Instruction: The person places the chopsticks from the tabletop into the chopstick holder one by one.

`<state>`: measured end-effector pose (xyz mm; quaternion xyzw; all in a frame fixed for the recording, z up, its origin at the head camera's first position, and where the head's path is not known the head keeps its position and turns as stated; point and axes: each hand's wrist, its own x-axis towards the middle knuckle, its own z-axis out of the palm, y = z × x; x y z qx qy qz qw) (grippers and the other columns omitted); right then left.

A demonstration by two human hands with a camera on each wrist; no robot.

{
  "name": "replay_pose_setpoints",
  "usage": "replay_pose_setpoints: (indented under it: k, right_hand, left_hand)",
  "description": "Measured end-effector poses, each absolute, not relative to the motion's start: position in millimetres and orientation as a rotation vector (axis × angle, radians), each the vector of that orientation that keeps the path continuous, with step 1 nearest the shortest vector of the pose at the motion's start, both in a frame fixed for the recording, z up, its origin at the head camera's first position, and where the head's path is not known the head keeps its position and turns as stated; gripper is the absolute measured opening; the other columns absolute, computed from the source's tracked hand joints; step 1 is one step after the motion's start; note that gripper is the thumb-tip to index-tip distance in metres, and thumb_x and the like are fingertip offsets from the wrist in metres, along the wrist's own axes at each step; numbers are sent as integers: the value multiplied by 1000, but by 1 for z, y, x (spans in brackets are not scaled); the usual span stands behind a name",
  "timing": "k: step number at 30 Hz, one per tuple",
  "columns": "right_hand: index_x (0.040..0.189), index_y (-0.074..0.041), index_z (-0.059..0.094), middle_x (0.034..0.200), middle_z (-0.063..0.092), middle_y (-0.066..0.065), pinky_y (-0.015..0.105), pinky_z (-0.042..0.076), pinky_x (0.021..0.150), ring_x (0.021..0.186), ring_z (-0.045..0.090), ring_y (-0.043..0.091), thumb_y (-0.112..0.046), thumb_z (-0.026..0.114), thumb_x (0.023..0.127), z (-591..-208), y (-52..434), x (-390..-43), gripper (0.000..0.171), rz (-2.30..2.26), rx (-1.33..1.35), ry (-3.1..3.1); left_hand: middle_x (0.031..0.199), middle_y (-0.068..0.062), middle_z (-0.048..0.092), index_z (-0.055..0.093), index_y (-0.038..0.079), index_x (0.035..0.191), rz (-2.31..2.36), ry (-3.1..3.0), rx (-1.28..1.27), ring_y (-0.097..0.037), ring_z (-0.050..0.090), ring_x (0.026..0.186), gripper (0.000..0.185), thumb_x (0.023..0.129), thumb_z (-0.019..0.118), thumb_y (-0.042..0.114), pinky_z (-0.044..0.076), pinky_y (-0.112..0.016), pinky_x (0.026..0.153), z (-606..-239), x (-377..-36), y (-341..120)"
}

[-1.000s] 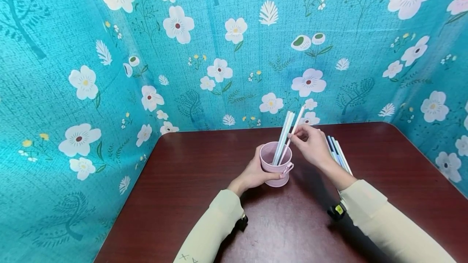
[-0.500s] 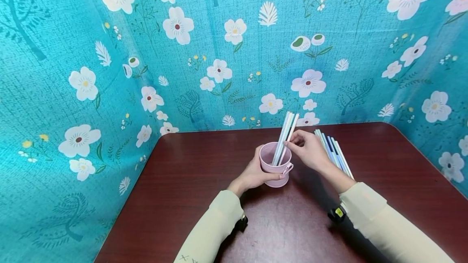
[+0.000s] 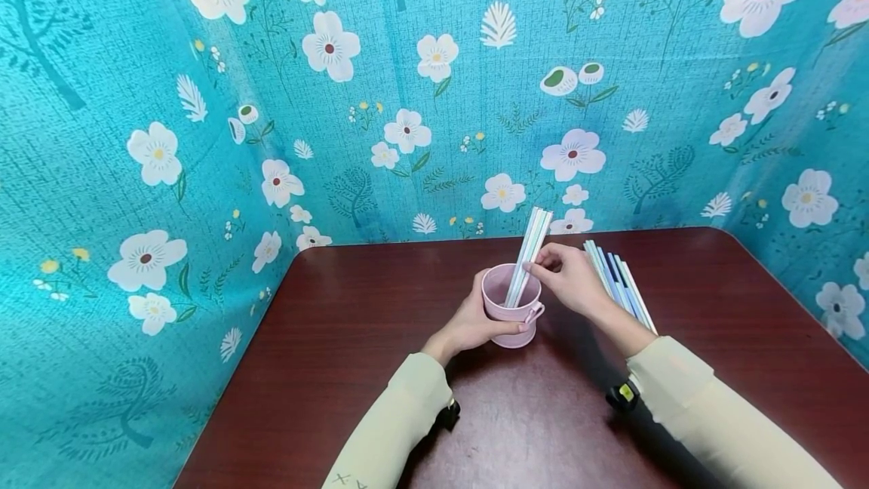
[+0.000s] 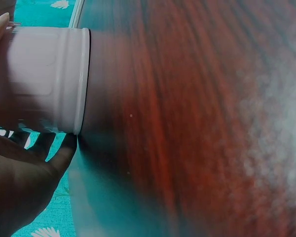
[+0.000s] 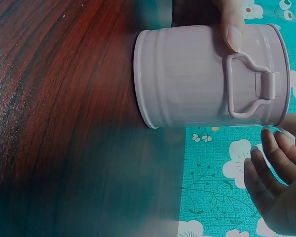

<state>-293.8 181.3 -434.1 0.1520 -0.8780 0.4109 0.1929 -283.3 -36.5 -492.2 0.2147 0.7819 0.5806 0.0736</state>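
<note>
Clock centred on the bucket, head view, 12 = away from the person.

Risks (judged): the pink bucket is light-looking and the sticks stand well above its rim, all leaning to 1 o'clock. A sideways knock from the right hand could tip it that way if the bracing grip slackened. A stick let go badly might slide along the rim, or drag its neighbours askew. Right forearm crosses close by the loose bundle; a low sweep could scatter it.

Appearance: bucket upright on the tabletop, near its far edge; matt pale pink, rounded, ridged near the base, wire handle folded flat against the wall, about 4 o'clock. Sticks inside are slim, straight, white and pale blue, bunched tightly; exact count not readable.

Hands: left hand at 8 o'clock, spread around the bucket, thumb across its near face. Right hand at 2 o'clock, thumb and fingertips drawn narrow, pinching at the right edge of the sticks; how many are held, cannot tell.

Outward: loose bundle at 3 o'clock, pale and dark blue plus white, partly hidden by the forearm. Beyond 12: floral turquoise cloth.
</note>
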Motion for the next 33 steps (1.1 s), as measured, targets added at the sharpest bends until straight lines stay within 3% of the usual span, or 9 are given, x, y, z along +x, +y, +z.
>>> replay_pose_setpoints:
  k: [10, 18, 22, 33]
  right_hand:
    - [87, -10, 70, 73, 66, 1, 30, 44, 57, 66, 56, 18, -25, 76, 94, -435, 185, -297, 18, 1129, 431, -2557]
    - [100, -5, 72, 79, 71, 8, 35, 49, 60, 66, 62, 21, -37, 53, 107, -421, 199, -296, 37, 1144, 368, -2578]
    - [99, -6, 72, 83, 73, 11, 38, 51, 65, 71, 66, 23, -37, 47, 110, -417, 208, -295, 41, 1082, 301, -2567]
    - [112, -1, 70, 94, 73, 15, 36, 49, 63, 80, 66, 27, -30, 56, 105, -427, 242, -300, 33, 955, 205, -2687]
  left_hand:
    - [136, 9, 55, 31, 33, 149, 1753, 2330, 642, -14, 54, 126, 103, 70, 96, 22, 40, -34, 110, -489, -282, -37]
    - [136, 9, 55, 31, 30, 150, 1771, 2321, 652, -15, 54, 127, 103, 70, 97, 22, 38, -35, 111, -489, -282, -36]
    - [137, 10, 54, 31, 30, 150, 1779, 2309, 667, -15, 53, 128, 104, 70, 96, 20, 38, -35, 111, -488, -282, -36]
    - [137, 10, 55, 32, 29, 150, 1786, 2302, 684, -16, 53, 128, 103, 70, 96, 18, 37, -35, 112, -489, -282, -37]
